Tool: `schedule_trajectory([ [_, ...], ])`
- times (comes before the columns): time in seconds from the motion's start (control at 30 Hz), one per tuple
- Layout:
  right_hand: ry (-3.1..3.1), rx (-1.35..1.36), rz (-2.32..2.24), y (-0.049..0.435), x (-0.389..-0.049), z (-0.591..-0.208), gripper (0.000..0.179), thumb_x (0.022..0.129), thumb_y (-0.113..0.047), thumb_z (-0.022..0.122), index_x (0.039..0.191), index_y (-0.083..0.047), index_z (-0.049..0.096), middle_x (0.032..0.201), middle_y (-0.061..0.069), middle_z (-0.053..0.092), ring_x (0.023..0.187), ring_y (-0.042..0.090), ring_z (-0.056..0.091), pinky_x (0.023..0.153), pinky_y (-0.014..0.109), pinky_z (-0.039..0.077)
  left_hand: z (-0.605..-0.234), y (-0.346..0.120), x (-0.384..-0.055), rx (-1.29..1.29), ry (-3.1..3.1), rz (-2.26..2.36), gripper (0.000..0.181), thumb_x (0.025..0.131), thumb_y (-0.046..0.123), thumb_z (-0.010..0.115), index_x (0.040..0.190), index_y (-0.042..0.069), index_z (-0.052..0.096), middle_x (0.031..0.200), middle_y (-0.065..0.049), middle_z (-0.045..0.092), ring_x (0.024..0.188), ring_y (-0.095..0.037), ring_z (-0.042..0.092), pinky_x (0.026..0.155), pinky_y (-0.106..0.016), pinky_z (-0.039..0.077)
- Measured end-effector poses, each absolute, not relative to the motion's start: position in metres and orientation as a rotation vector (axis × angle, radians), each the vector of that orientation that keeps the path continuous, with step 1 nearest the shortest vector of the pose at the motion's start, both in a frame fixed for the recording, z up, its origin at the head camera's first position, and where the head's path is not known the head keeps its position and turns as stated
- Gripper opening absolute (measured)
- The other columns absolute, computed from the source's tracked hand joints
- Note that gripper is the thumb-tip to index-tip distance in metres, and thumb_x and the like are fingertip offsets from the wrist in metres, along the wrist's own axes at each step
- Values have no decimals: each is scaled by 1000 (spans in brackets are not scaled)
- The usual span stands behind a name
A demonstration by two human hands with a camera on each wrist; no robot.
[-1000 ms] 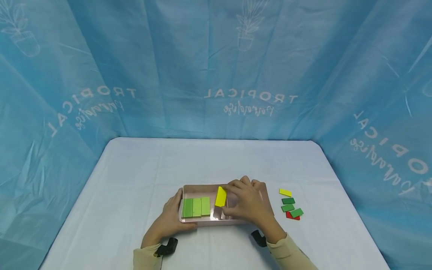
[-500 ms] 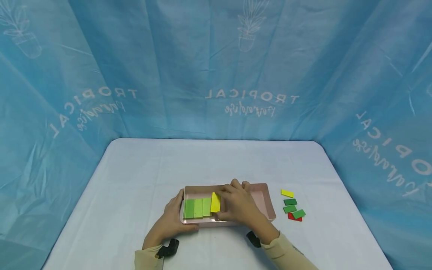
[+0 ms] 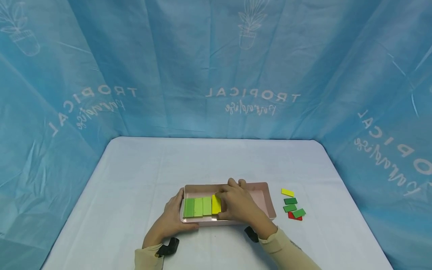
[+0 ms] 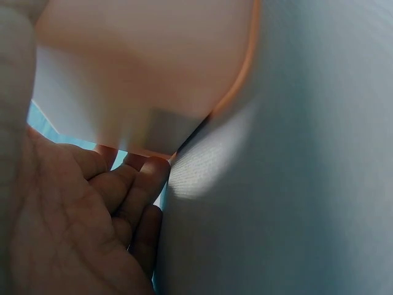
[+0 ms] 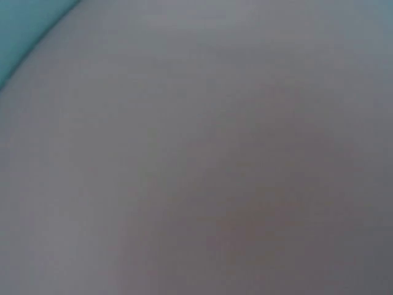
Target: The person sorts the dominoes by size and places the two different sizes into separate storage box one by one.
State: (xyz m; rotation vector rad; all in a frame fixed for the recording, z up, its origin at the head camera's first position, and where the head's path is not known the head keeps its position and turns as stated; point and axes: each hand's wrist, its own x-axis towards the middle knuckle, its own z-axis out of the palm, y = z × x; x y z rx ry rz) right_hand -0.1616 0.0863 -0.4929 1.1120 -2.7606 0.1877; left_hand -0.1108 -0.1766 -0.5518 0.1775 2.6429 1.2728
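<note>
A shallow pink tray lies on the table. Three light green domino-like blocks stand side by side in its left end. Against them, to their right, sits a yellow block, pinched between the thumb and fingers of my right hand. My left hand grips the tray's left end, thumb along the near side. Seen from the left wrist, the fingers curl against the tray wall. The right wrist view is a blur of pale surface.
Right of the tray lie a loose yellow block, several dark green blocks and a red block partly under a green one. White cloth covers the table, and a blue printed curtain hangs around it.
My right hand has moved left and lowered the yellow block from a tilted position into line with the green blocks. The left hand keeps its hold on the tray.
</note>
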Motion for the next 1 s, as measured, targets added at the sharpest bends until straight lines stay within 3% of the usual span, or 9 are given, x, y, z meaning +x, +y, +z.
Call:
schedule_trajectory([
  [0.1,-2804,1112,195,84,-162,-492,38,62,-54,87,81,-25,72,97,-11,66,84,13,37,74,39,20,-552,-177,-111,185,2643,1270,144,61,57,92,162,3,3,165,-23,20,150,-46,18,116,-66,24],
  [0.33,-2826,1111,176,80,-165,-492,51,60,-53,88,99,-23,77,100,-10,68,85,13,38,75,39,22,-550,-177,-111,174,2646,1281,144,61,57,92,162,3,5,164,-23,21,150,-45,19,116,-66,25],
  [0.77,-2875,1115,160,76,-166,-495,51,58,-54,91,95,-22,78,93,-11,65,84,12,37,75,37,23,-552,-177,-112,178,2655,1271,144,61,59,91,161,2,5,164,-22,22,149,-45,21,116,-66,24],
  [1.0,-2888,1122,146,73,-164,-494,43,58,-50,92,87,-22,76,98,-10,69,86,12,40,76,37,25,-553,-177,-111,178,2651,1285,145,60,59,92,161,2,5,164,-23,22,149,-47,20,116,-66,24],
])
